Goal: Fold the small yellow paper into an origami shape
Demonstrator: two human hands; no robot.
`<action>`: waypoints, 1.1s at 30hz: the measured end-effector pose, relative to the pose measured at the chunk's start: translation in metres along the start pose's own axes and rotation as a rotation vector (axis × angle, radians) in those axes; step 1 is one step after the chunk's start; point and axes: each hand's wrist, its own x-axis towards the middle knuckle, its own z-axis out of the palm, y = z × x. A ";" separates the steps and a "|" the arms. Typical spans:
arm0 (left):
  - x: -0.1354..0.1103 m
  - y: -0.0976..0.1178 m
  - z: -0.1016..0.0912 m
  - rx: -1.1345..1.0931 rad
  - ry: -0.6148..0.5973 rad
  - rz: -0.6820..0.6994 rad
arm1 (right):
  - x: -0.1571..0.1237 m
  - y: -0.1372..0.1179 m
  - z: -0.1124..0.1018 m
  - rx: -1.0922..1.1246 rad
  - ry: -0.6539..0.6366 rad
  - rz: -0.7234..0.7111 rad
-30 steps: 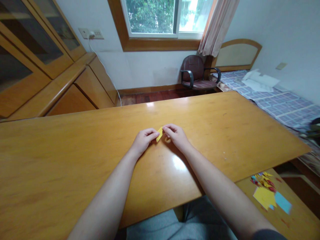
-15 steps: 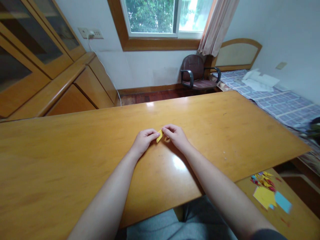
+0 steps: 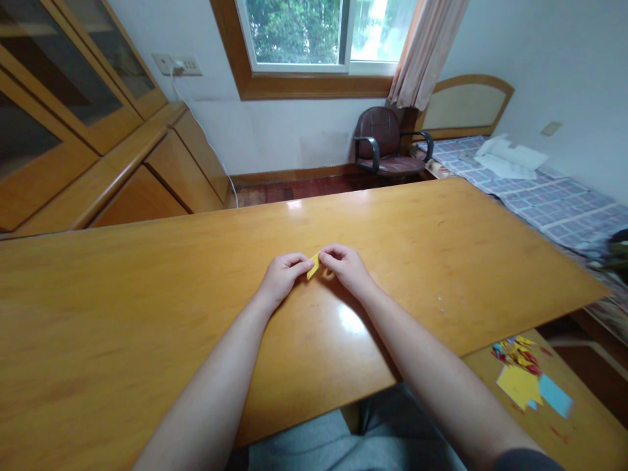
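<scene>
A small folded piece of yellow paper (image 3: 313, 266) is held up just over the wooden table (image 3: 147, 314). My left hand (image 3: 286, 276) pinches its left side between thumb and fingers. On the other side, my right hand (image 3: 344, 263) has thumb and fingertips closed on the paper's upper right edge. The fingers cover part of the paper, so its full folded shape is hidden.
On a lower surface at the right lie a pile of colourful folded paper pieces (image 3: 517, 353), yellow sheets (image 3: 520, 387) and a light blue sheet (image 3: 556, 396). Beyond the table stand an armchair (image 3: 380, 140), a bed (image 3: 554, 203) and a wooden cabinet (image 3: 161, 170).
</scene>
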 end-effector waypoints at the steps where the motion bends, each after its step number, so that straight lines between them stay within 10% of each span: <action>1: 0.000 0.000 0.000 0.000 0.000 0.000 | 0.000 -0.001 0.000 -0.001 0.000 0.001; 33: -0.001 0.004 0.001 0.026 0.024 0.000 | 0.000 0.000 0.001 0.003 0.004 0.006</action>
